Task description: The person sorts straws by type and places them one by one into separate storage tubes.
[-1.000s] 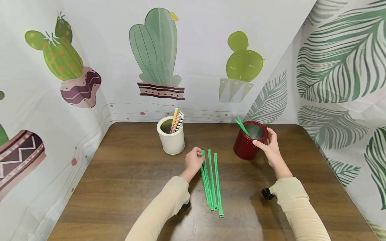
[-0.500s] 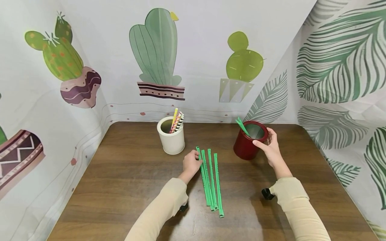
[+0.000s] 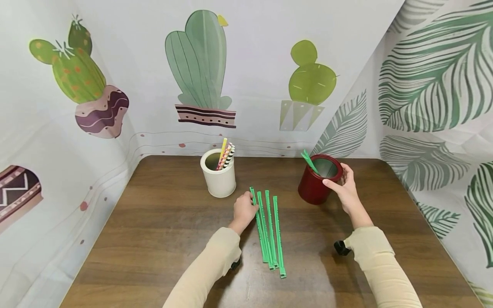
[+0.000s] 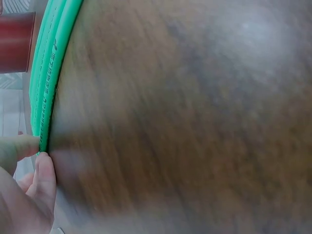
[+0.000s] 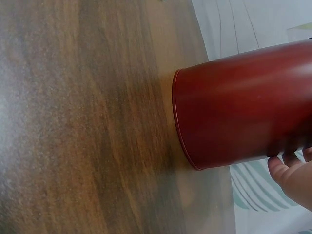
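Observation:
Several long green wrapped straws (image 3: 270,231) with printed lettering lie side by side on the table. My left hand (image 3: 245,210) pinches the leftmost green wrapped straw (image 3: 253,194) near its far end; in the left wrist view thumb and fingertips (image 4: 45,168) meet at that straw (image 4: 52,80). At the right, my right hand (image 3: 344,188) holds the red canister (image 3: 313,186) at its rim, thumb in front and fingers around the far side. A small bunch of green straw ends (image 3: 309,161) sticks out of this canister. The right wrist view shows fingers (image 5: 278,168) against the canister's side.
Left of the straws stands a cream canister (image 3: 221,183) holding several patterned straws (image 3: 227,154) and a yellow one. The brown wooden table (image 3: 165,239) ends at a wall covering (image 3: 254,85) printed with cacti and leaves.
My left hand has shifted slightly left and toward me, and the far end of the leftmost straw has come into view past its fingers. The right hand and red canister have stayed put.

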`<state>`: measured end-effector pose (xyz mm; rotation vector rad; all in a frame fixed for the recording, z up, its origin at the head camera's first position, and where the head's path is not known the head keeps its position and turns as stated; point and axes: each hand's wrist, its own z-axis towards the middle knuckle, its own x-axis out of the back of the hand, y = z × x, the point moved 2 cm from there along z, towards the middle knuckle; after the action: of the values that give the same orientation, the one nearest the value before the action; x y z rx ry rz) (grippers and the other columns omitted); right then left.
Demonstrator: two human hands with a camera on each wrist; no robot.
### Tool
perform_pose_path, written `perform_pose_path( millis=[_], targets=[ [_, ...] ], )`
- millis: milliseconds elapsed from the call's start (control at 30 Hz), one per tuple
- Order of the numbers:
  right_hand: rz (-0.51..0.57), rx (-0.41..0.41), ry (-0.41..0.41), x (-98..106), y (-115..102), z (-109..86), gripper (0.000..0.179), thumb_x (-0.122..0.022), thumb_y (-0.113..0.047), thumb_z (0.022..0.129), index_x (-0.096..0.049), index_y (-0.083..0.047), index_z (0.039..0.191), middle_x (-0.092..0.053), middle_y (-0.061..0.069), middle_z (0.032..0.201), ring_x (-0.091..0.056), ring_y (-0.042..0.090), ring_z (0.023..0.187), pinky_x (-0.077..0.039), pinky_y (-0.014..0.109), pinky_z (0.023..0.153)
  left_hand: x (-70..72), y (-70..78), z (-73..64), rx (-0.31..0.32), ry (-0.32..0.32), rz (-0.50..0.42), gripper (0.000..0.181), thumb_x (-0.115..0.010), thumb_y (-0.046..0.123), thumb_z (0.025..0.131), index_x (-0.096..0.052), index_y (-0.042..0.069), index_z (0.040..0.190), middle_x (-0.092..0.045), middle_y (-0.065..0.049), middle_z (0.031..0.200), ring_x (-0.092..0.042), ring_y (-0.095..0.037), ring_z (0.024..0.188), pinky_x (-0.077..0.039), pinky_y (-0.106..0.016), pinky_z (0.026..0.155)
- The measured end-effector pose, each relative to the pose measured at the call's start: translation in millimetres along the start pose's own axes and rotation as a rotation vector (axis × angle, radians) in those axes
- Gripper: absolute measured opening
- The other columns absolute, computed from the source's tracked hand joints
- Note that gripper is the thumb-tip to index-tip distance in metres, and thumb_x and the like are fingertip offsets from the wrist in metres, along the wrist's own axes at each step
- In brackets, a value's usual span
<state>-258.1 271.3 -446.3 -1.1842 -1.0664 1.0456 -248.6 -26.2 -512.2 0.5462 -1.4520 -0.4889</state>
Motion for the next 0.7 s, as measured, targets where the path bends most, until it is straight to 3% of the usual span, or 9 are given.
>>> perform_pose_path(
  millis=[400, 700],
  targets=[
    [-0.002, 0.005, 0.005, 0.4, 0.6, 0.3, 0.073, -0.065, -0.004, 0.076, -0.02, -0.012, 0.133, -0.031, 0.001, 0.127, -0.028, 0.016, 0.12, -0.029, 0.005, 0.084, -0.3, 2.9, 2.9, 0.073, 0.025, 0.028, 0.026, -0.063, 0.014, 0.073, -0.06, 0.006, 0.097, -0.066, -0.009, 0.079, -0.061, -0.027, 0.069, -0.049, -0.036, 0.06],
    [-0.001, 0.0, -0.004, 0.0, 0.0, 0.5, 0.072, -0.064, -0.004, 0.077, -0.02, -0.014, 0.133, -0.028, 0.006, 0.131, -0.026, 0.019, 0.122, -0.029, 0.01, 0.088, 1.6, 5.7, 2.7, 0.12, -0.018, 0.014, 0.028, -0.059, 0.015, 0.073, -0.06, 0.007, 0.099, -0.066, -0.013, 0.091, -0.06, -0.03, 0.072, -0.047, -0.034, 0.054]
  ],
)
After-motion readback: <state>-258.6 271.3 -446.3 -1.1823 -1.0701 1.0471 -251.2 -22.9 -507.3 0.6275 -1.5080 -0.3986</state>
